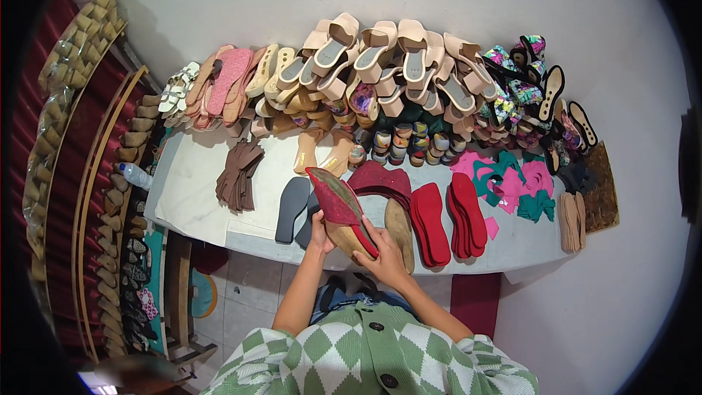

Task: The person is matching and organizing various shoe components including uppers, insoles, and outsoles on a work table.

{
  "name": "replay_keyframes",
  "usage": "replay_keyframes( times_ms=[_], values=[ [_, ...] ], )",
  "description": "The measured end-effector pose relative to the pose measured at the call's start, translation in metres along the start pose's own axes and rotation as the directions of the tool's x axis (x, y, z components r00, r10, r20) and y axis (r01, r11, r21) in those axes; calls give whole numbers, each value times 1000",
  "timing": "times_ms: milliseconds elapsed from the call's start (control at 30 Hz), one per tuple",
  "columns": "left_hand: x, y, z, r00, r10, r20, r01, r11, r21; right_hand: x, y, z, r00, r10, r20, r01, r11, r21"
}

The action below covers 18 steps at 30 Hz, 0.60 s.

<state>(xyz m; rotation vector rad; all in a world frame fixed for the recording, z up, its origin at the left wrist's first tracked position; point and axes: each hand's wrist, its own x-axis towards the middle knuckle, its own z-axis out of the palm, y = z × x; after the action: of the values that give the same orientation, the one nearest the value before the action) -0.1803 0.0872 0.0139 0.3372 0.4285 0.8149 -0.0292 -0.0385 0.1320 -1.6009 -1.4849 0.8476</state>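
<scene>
While my left hand [320, 233] curls round one side of a shoe last [342, 238] and my right hand [385, 254] grips the other, I hold it over the near edge of the table [523, 247], toe pointing away, seemingly so that its underside is steady and in sight. Neither hand is wide open; my right fingers spread slightly beside a bright red strip [363, 241] at the heel end, and some fingertips are hidden. A glittery burgundy upper [333, 206] hugs the toe, leaving a dull olive-brown face bare. Just to the right lies a smooth tan wooden last [398, 230]; beyond, curved burgundy uppers [384, 181] nest in a stack. Flat red insoles [430, 223] form neat piles, grey insoles [292, 210] lie leftward, and limp brown strips [239, 175] fan out farther left, apparently sorted by kind. Against the wall, pale block-heeled mules [376, 47] are heaped high.
</scene>
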Motion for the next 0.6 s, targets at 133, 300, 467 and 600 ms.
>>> replay_keyframes(
  times_ms=[133,300,467,600],
  values=[
    [-1,12,-10,999,-6,45,1,995,103,-1,-8,3,989,-120,-87,99,972,-214],
    [-6,17,-24,987,37,155,-42,999,29,-3,-2,11,976,-198,-92,154,923,-353],
    [-22,2,-31,992,121,-30,-118,990,74,-8,6,25,975,-216,-45,183,906,-381],
    [-30,-6,-14,958,233,-168,-210,967,143,-13,13,30,974,-226,-5,204,887,-415]
  ],
)
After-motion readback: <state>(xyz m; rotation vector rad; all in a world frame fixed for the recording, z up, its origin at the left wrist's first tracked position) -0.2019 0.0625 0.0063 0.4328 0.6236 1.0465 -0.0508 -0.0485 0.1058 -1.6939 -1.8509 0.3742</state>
